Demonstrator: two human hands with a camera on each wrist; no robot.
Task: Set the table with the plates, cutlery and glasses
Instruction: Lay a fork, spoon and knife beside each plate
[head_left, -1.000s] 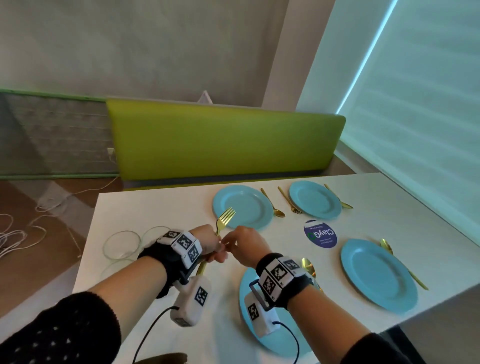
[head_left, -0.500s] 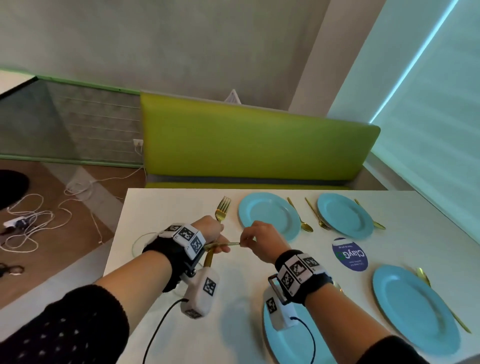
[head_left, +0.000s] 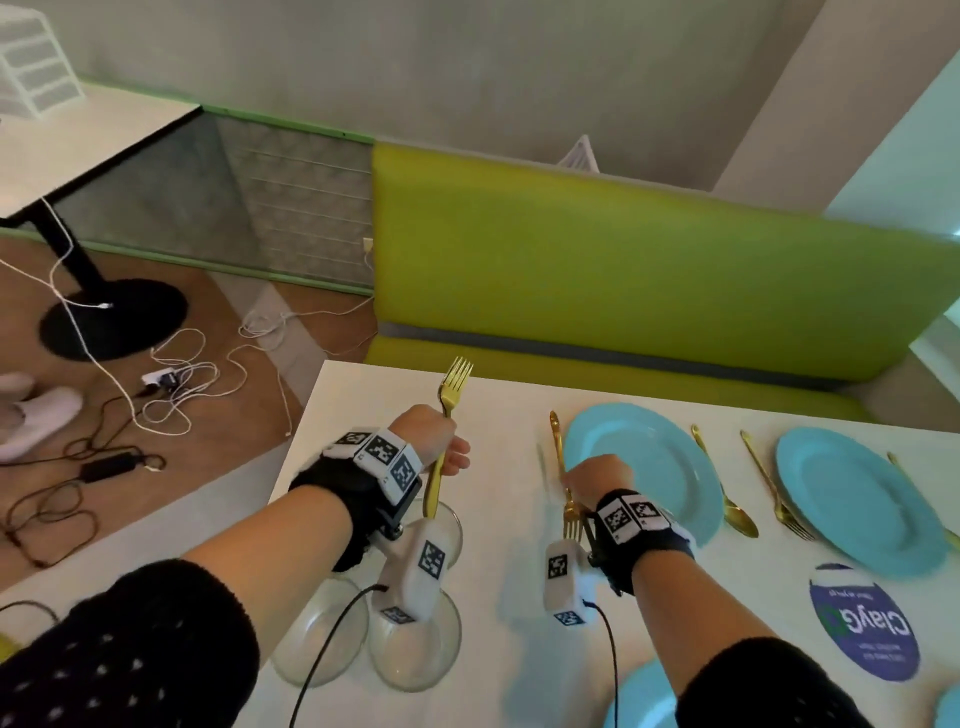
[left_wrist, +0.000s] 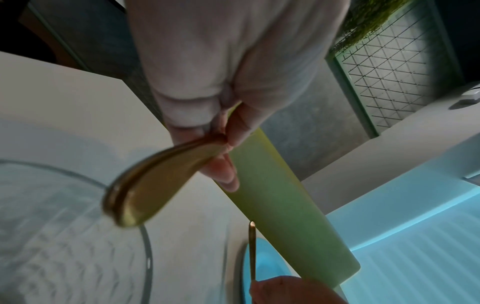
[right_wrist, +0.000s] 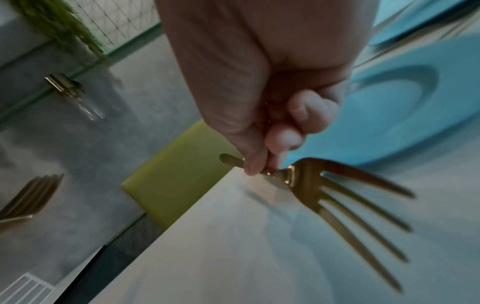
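Observation:
My left hand (head_left: 441, 447) grips a gold fork (head_left: 447, 415) by its handle, tines up, above the table's left end; the left wrist view shows my fingers (left_wrist: 207, 131) curled round the broad handle end (left_wrist: 145, 195). My right hand (head_left: 592, 475) pinches a second gold fork (head_left: 558, 447) close to its tines (right_wrist: 350, 205), handle pointing away. This fork is low over the white table (head_left: 509, 571), just left of a blue plate (head_left: 644, 467). I cannot tell whether it touches the table.
Clear glasses (head_left: 415, 644) stand under my left wrist near the table's left edge. Further right lie a gold spoon (head_left: 727, 499), another fork (head_left: 774, 488) and more blue plates (head_left: 857, 499). A round sticker (head_left: 862, 623) is on the table. A green bench (head_left: 623, 270) runs behind.
My right hand drew one fork out of the left hand's hold and carried it right, down beside the blue plate. The left hand keeps the other fork upright. My view swung left.

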